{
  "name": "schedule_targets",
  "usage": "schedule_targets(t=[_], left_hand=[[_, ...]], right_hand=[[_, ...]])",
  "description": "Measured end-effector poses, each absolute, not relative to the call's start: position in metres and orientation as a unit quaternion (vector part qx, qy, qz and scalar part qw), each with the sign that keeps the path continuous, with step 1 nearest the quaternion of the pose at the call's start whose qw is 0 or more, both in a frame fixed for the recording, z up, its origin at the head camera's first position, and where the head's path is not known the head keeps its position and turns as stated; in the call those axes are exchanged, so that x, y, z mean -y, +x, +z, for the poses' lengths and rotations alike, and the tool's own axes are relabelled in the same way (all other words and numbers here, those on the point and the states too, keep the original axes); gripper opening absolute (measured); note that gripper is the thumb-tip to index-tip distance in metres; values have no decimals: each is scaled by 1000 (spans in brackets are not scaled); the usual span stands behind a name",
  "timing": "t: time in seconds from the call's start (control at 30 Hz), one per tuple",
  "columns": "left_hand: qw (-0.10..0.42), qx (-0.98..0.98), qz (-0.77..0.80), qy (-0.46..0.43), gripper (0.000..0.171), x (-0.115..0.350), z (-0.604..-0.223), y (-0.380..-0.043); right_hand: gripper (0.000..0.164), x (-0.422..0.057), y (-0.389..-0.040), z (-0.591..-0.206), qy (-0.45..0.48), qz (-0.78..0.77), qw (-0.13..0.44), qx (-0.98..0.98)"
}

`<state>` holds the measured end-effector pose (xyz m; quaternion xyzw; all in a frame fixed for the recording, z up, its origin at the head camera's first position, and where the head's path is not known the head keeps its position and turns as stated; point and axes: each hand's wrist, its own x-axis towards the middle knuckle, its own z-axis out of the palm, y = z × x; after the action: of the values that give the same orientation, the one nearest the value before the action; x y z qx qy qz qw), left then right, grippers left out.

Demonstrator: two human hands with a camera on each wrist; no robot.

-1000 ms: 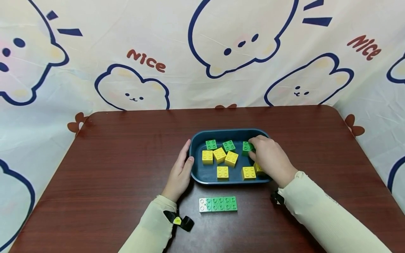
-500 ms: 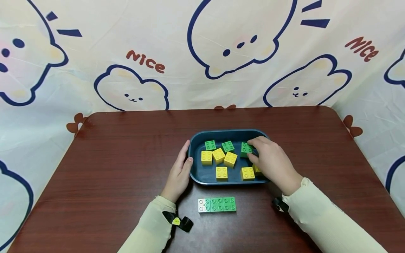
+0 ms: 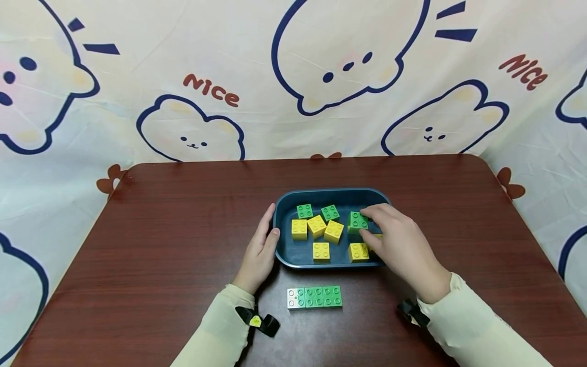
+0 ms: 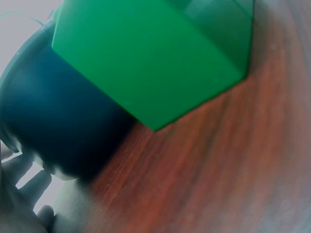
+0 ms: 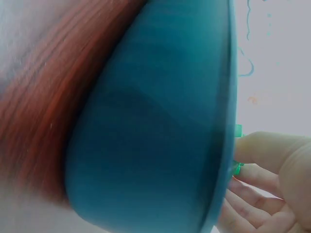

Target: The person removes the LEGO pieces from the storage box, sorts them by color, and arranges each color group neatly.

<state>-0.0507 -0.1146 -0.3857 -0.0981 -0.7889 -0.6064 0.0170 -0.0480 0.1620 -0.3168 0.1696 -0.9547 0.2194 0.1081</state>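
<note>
Since half a second ago, your right hand (image 3: 405,247) has shifted slightly toward you, green brick (image 3: 357,220) with it. Thumb and forefinger, parted by brick's width, pinch it at right end of blue tray (image 3: 293,251). Left hand (image 3: 259,253): fingers straight, against tray's left side. Left of pinching fingers: four yellow bricks (image 3: 299,229), two smaller-looking green bricks (image 3: 304,211). Just nearer you than thumb: fifth yellow brick (image 3: 358,252). Nearer still, outside tray: green row (image 3: 314,297).

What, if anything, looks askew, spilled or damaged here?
Nothing looks spilled or damaged. Inside the tray, two middle yellow blocks sit askew to its edges; in front, the left end of the green row looks whitish, probably glare.
</note>
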Motion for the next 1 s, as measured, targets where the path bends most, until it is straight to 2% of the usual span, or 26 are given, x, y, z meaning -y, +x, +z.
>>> schedule_targets(t=[0.2, 0.8, 1.0], left_hand=[[30, 793, -600, -105, 49, 117, -400, -55], [26, 794, -599, -98, 50, 118, -400, -54], [11, 795, -600, -90, 51, 114, -380, -47]], right_hand=[[37, -161, -38, -314, 175, 230, 115, 950], [35, -152, -6, -308, 209, 244, 139, 937], [35, -152, 4, -308, 210, 240, 145, 937]])
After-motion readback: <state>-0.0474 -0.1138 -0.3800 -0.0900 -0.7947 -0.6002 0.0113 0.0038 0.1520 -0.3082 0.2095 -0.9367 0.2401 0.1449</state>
